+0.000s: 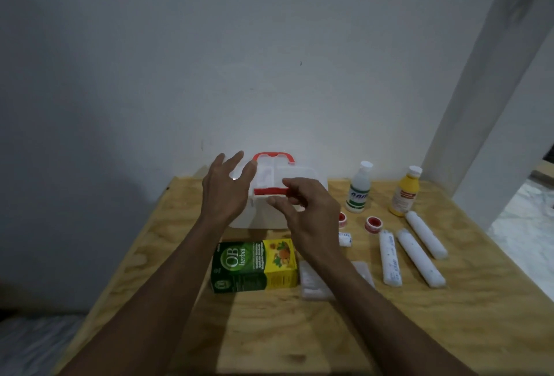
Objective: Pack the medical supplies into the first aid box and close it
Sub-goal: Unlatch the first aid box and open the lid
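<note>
The white first aid box [269, 207] sits at twelve o'clock on the wooden table [168, 255], left hand [223, 186] spread open and empty beside it, right hand [302, 210] loosely curled at its red latch [269, 191], grip indeterminate.

Bottles [358, 188] right of first aid box [287, 195]

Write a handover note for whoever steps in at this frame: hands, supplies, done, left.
Left hand: open, spread at the first aid box, gripping nothing.
Right hand: fingers at the box's red front latch; grip unclear.
Still on the table: herbal box, two bottles, two tape rolls, gauze rolls, flat packets.
Done: nothing packed.
Left: open box, pack everything, close.
</note>
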Action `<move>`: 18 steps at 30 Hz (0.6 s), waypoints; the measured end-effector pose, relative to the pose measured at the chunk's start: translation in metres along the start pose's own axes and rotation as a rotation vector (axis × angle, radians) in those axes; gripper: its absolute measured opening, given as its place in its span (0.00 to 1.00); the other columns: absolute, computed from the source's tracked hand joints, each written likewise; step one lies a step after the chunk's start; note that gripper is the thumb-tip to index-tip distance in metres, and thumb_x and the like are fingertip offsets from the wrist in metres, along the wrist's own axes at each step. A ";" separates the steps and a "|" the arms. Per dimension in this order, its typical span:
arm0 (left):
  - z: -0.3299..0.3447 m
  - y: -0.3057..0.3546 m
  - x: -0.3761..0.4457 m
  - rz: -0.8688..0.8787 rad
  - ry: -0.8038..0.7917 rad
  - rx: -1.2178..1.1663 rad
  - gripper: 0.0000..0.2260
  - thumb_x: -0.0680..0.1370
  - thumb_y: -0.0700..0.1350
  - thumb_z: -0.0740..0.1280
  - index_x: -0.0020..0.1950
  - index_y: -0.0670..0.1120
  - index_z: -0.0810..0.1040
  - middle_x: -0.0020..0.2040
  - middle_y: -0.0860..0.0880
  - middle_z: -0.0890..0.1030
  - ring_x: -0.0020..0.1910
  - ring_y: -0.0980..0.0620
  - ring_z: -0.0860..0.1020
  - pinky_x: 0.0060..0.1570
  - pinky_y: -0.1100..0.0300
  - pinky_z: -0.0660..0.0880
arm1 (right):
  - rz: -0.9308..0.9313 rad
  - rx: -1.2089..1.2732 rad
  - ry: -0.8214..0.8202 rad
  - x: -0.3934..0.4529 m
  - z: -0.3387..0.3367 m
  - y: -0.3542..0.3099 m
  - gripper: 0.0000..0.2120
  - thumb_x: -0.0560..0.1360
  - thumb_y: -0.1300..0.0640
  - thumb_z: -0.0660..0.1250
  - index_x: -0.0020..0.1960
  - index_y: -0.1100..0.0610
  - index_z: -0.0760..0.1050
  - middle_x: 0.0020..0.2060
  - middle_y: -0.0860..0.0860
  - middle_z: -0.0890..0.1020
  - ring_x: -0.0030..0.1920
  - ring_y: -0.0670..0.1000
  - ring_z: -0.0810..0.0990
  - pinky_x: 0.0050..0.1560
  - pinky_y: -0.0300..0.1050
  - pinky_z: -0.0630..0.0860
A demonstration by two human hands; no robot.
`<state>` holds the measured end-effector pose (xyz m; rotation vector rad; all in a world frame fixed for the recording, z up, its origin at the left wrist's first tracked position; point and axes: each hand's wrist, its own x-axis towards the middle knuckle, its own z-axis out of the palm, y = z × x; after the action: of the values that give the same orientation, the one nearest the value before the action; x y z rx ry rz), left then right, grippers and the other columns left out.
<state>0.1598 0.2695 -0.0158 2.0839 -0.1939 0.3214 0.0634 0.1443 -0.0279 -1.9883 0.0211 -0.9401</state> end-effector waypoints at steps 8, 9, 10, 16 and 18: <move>-0.001 0.001 -0.003 0.021 -0.004 0.044 0.27 0.79 0.63 0.57 0.76 0.54 0.63 0.78 0.48 0.62 0.76 0.45 0.61 0.71 0.45 0.60 | -0.229 -0.370 -0.147 0.035 -0.015 0.013 0.11 0.74 0.46 0.71 0.49 0.53 0.83 0.49 0.49 0.85 0.53 0.54 0.77 0.52 0.55 0.73; -0.001 0.002 -0.005 0.018 0.006 0.018 0.28 0.79 0.62 0.57 0.77 0.53 0.62 0.78 0.47 0.62 0.75 0.45 0.62 0.70 0.45 0.61 | -0.221 -0.350 -0.173 0.038 -0.017 0.012 0.11 0.74 0.46 0.71 0.49 0.53 0.83 0.49 0.49 0.85 0.53 0.54 0.77 0.53 0.56 0.74; -0.002 0.002 -0.006 0.008 0.015 -0.006 0.28 0.79 0.62 0.57 0.77 0.52 0.61 0.78 0.47 0.62 0.75 0.45 0.62 0.70 0.46 0.62 | -0.212 -0.339 -0.191 0.041 -0.017 0.011 0.11 0.73 0.46 0.71 0.49 0.53 0.83 0.49 0.49 0.85 0.53 0.53 0.78 0.53 0.56 0.74; -0.006 0.001 -0.013 -0.074 0.067 -0.108 0.28 0.80 0.63 0.56 0.76 0.50 0.61 0.76 0.45 0.65 0.72 0.42 0.66 0.67 0.48 0.65 | -0.238 -0.296 -0.183 0.044 -0.016 0.011 0.12 0.73 0.45 0.71 0.49 0.53 0.83 0.47 0.49 0.85 0.51 0.53 0.78 0.51 0.57 0.75; -0.007 -0.001 -0.012 -0.111 0.059 -0.143 0.28 0.79 0.64 0.55 0.75 0.51 0.61 0.75 0.44 0.66 0.71 0.42 0.67 0.66 0.49 0.66 | -0.251 -0.273 -0.169 0.046 -0.016 0.012 0.12 0.73 0.46 0.71 0.48 0.53 0.83 0.46 0.49 0.86 0.50 0.53 0.79 0.51 0.58 0.75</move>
<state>0.1470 0.2759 -0.0168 1.9329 -0.0633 0.2928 0.0900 0.1096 -0.0041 -2.3588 -0.2100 -0.9631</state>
